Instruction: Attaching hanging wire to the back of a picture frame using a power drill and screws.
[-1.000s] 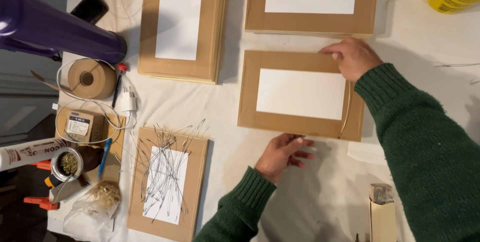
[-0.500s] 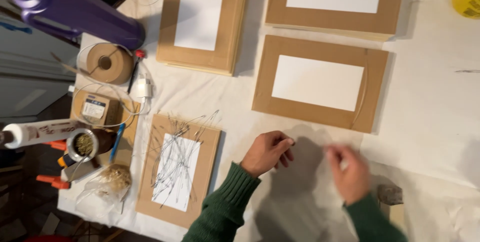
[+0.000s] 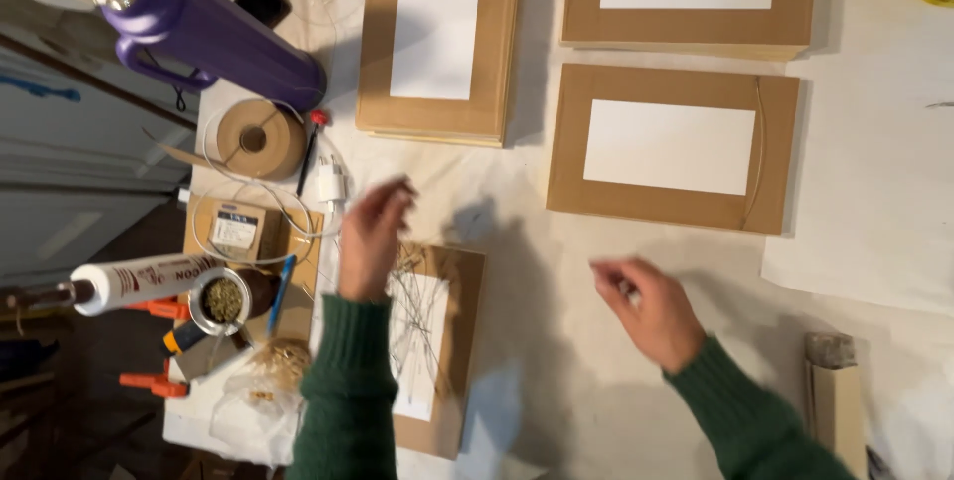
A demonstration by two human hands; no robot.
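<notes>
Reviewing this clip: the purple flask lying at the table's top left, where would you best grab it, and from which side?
Probably by its loop handle near the white cap, coming from the table's left edge. The purple flask lies tilted on its side, its base against the tape roll and cardboard frame, so that end is crowded.

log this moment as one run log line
left hand: open, raised over frame with thin stems | right hand: fingers pinched, contents unclear, above table | nearest: cardboard frame

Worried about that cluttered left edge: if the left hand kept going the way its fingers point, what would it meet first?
Probably the white charger plug with its cable, just beyond the left hand; the hand may be raised above the table, so height is unclear.
</notes>
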